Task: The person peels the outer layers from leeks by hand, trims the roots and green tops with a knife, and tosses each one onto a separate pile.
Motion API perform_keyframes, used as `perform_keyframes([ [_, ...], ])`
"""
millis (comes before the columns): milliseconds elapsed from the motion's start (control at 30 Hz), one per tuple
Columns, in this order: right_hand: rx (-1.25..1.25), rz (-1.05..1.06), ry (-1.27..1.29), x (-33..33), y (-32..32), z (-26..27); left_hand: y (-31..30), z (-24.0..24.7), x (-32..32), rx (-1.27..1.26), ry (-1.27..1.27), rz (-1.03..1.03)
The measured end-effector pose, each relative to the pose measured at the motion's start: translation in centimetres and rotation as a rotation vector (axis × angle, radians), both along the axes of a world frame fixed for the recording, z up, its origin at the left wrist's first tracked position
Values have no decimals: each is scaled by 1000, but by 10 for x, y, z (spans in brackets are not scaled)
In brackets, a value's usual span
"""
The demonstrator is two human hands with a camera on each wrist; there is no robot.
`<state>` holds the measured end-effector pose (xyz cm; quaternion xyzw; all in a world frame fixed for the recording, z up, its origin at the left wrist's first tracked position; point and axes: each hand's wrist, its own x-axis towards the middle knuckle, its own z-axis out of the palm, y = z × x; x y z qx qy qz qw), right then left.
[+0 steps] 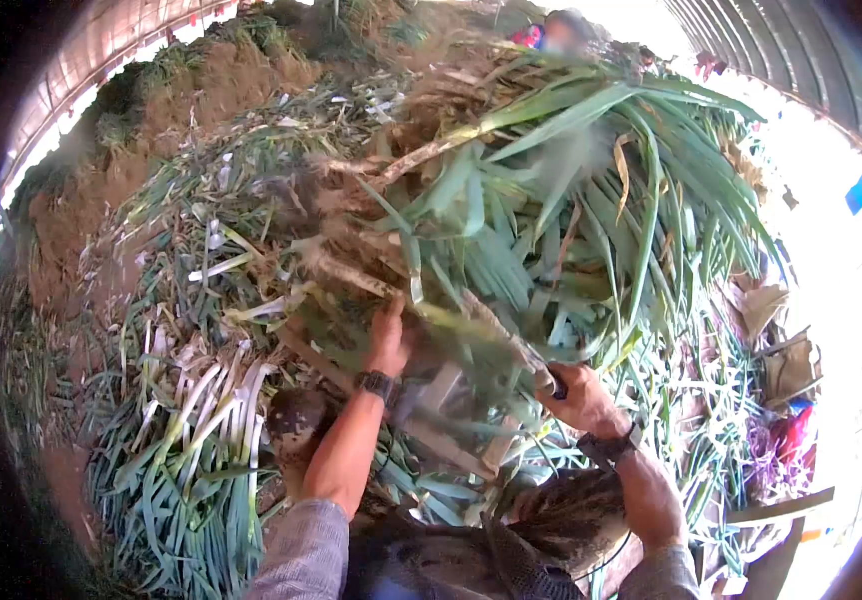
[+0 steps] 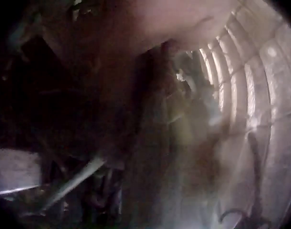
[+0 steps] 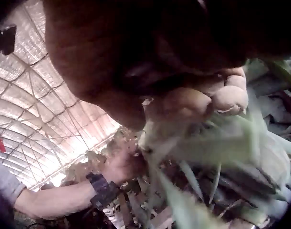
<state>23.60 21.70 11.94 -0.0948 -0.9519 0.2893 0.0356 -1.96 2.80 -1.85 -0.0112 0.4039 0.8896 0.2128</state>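
My left hand [image 1: 388, 345] grips a leek [image 1: 351, 275] by its stalk, root end up and to the left, the yellow-green part running off to the right. In my right hand [image 1: 583, 402] is a knife with a dark handle [image 1: 558, 388]; its long, blurred blade [image 1: 511, 345] points up and left, beside the held leek. The right wrist view shows the curled fingers [image 3: 229, 98] of that hand, with blurred green leaves below. My left hand [image 3: 121, 167] appears there too, beyond them. Shadow and blur hide most of the left wrist view.
A big heap of untrimmed leeks [image 1: 641, 190] rises ahead and right. White-stemmed leeks [image 1: 211, 410] lie in a bundle at my left, among scattered leaf trimmings. Wooden boards [image 1: 781, 510] and purple twine [image 1: 776, 460] are at the right. Another person [image 1: 561, 35] is behind the heap.
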Motion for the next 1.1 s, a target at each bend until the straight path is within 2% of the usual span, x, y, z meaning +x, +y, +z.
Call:
perform_keyframes([
  [33,26,28,-31,3,3,-8,-6,-6,6,-7,-17,-2],
  [100,100,103,-135,13,4,-15,-25,-15,19,-353,146,-71],
  [133,96,110,-142,16,2,-18,-31,-19,21,-358,138,-67],
  [200,239,137,-201,22,-2,-27,-43,-28,27,-402,8,-95],
  [233,244,129,-283,20,-6,-25,-56,-45,14,-478,15,-367],
  [267,245,137,-287,20,-9,-27,-57,-65,13,-478,8,-361],
  [333,214,113,-249,15,-14,-29,-55,-60,21,-525,37,-288],
  [400,239,146,-255,9,-19,-34,-51,-69,16,-554,-27,-319],
  [467,280,189,-266,2,-20,-46,-39,-84,16,-377,-175,-136],
  [500,285,170,-243,-2,-13,-59,-40,-49,32,-413,-129,-129],
  [600,311,154,-222,-6,-22,-64,-35,-44,35,-481,-132,-93],
  [633,333,180,-191,-7,-23,-70,-33,-63,28,-478,-134,-90],
  [667,332,185,-194,-10,-23,-74,-31,-82,20,-466,-107,-115],
  [733,338,171,-330,-17,-26,-76,-40,-85,18,-457,-80,-144],
  [800,370,148,-357,-22,-25,-84,-49,-89,18,-465,3,-345],
  [833,335,136,-363,-27,-27,-82,-46,-92,19,-463,3,-345],
  [900,299,124,-368,-32,-28,-81,-41,-94,22,-485,226,-166],
  [933,309,159,-359,-34,-28,-82,-42,-93,23,-486,228,-167],
  [1000,319,197,-348,-38,-29,-82,-46,-92,22,-497,70,-31],
  [1100,324,193,-338,-41,-30,-79,-44,-98,18,-521,-60,13],
])
